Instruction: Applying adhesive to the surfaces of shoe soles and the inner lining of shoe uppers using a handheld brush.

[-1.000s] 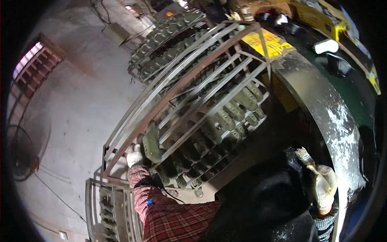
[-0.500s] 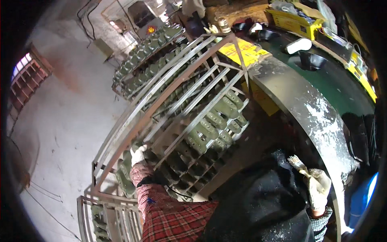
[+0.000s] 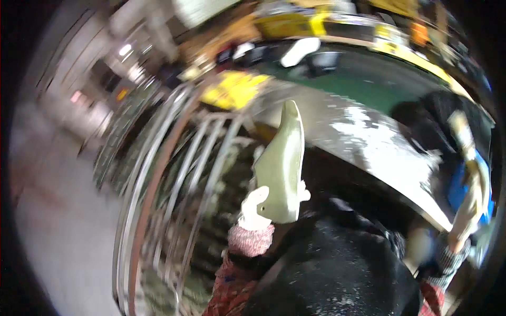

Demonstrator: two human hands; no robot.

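My left hand [image 3: 253, 208], in a white glove, grips an olive-green shoe last [image 3: 284, 163]. The last stands tilted with its toe up, in front of the metal-topped bench [image 3: 363, 126]. Over at the right edge my right hand [image 3: 472, 205], gloved too, is closed on the handle of a paintbrush [image 3: 461, 129], which motion smears. Below the left hand and to its left stands the metal rack [image 3: 153, 195], whose rows of green lasts are blurred.
Behind the bench runs a green belt [image 3: 363, 79] carrying a white shoe-shaped piece [image 3: 300, 51] and dark bowls [image 3: 322, 62]. Yellow sheets [image 3: 234, 89] lie at the bench's far end. A yellow box [image 3: 287, 25] stands beyond. Another rack of lasts [image 3: 126, 121] is far left.
My left hand has come up from the rack with a last in it. My right hand has risen to the right with the brush. The view has swung right.
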